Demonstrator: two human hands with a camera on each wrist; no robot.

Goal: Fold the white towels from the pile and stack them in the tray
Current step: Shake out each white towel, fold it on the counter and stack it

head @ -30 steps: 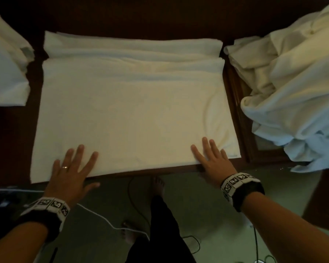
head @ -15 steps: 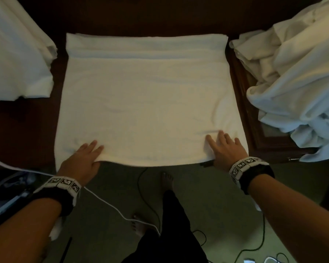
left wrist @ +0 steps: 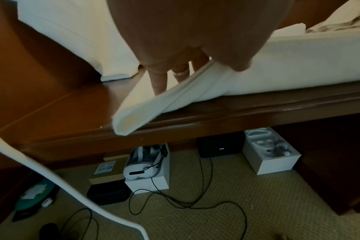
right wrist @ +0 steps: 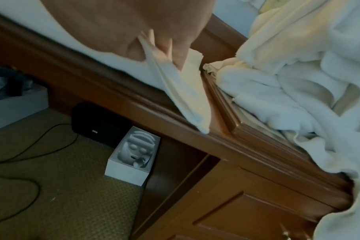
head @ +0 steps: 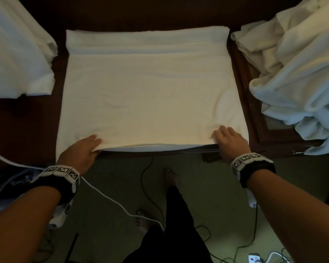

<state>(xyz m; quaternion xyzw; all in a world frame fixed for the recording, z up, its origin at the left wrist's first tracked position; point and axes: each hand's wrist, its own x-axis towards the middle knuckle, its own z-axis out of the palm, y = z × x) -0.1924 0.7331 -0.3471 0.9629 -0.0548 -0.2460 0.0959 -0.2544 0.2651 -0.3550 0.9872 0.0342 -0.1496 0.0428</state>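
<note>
A white towel (head: 150, 92) lies spread on the dark wooden table (head: 17, 120), with its far part folded in layers. My left hand (head: 91, 145) pinches the towel's near edge towards the left, thumb on top and fingers (left wrist: 160, 81) underneath. That corner (left wrist: 134, 116) is lifted off the wood. Towards the right, my right hand (head: 224, 135) pinches the same near edge, and the corner (right wrist: 187, 100) droops from its fingers (right wrist: 179, 53). The pile of loose white towels (head: 302, 73) is heaped at the right over a raised wooden rim (head: 254, 118).
Folded white cloth (head: 17, 54) lies at the far left of the table. The table's moulded front edge (left wrist: 257, 110) runs just under my hands. On the carpet below are boxes (left wrist: 271, 155), a white headset (left wrist: 142, 168), black cables (left wrist: 185, 203) and a white cable (head: 106, 196).
Both hands lay flat on the towel near its front edge a second ago. They have since curled round that edge and raised it slightly off the table.
</note>
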